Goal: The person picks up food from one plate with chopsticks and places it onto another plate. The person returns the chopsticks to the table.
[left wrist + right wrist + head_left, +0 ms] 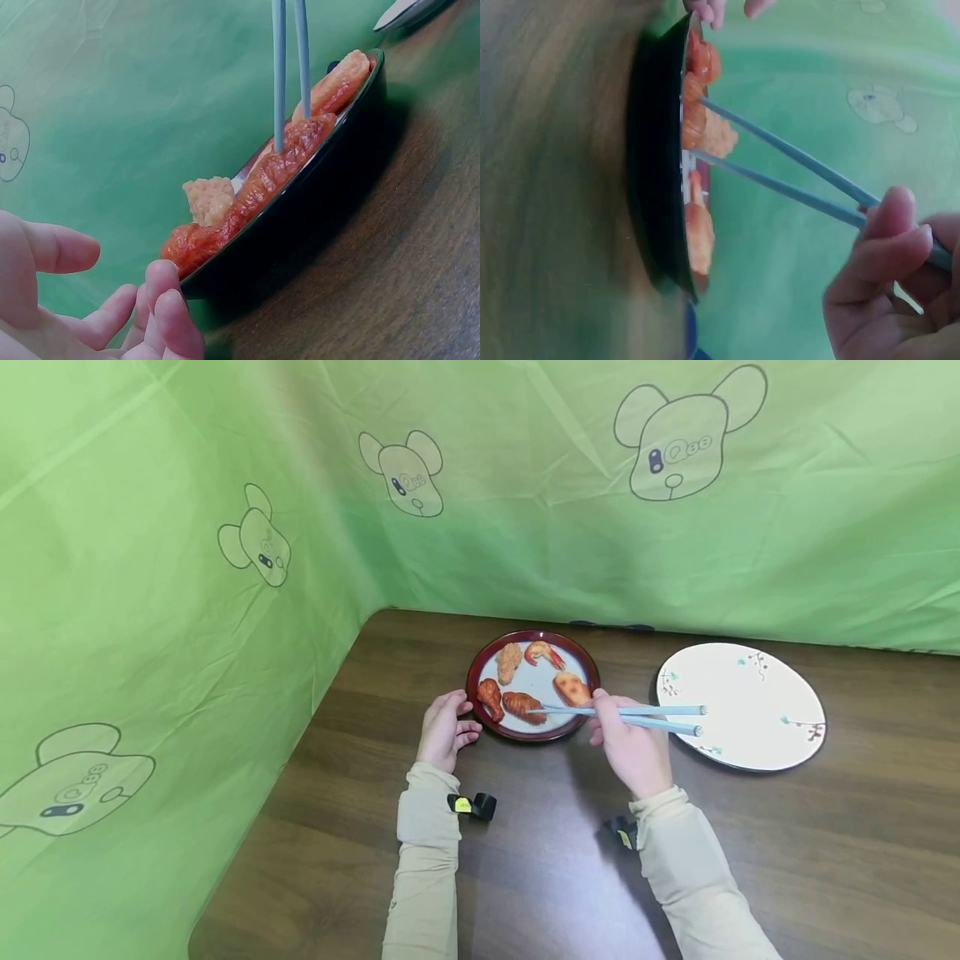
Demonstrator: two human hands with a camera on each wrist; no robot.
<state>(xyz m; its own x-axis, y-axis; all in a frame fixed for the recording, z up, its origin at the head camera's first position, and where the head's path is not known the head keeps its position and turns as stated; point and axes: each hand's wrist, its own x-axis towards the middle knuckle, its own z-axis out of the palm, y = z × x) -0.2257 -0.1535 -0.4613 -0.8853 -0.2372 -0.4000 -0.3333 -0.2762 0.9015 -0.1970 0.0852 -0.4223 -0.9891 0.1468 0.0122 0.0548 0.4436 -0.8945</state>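
Observation:
My right hand [633,747] holds a pair of light blue chopsticks [660,711]. Their tips are down at a glossy brown piece of meat [522,705] on a round, dark-red-rimmed plate [593,670]; in the right wrist view the tips stand apart. My left hand [444,731] is at the plate's left side, its fingertips at the rim and its thumb held away. Also on the plate are a reddish drumstick [490,697], a crumbly fried piece [508,662], a shrimp [543,653] and a flat browned piece [572,688].
A white plate [738,710] with a floral pattern lies to the right of the food plate. Both sit on a brown wooden table [360,777]. Green cloth [510,552] with bear outlines hangs behind and along the left side.

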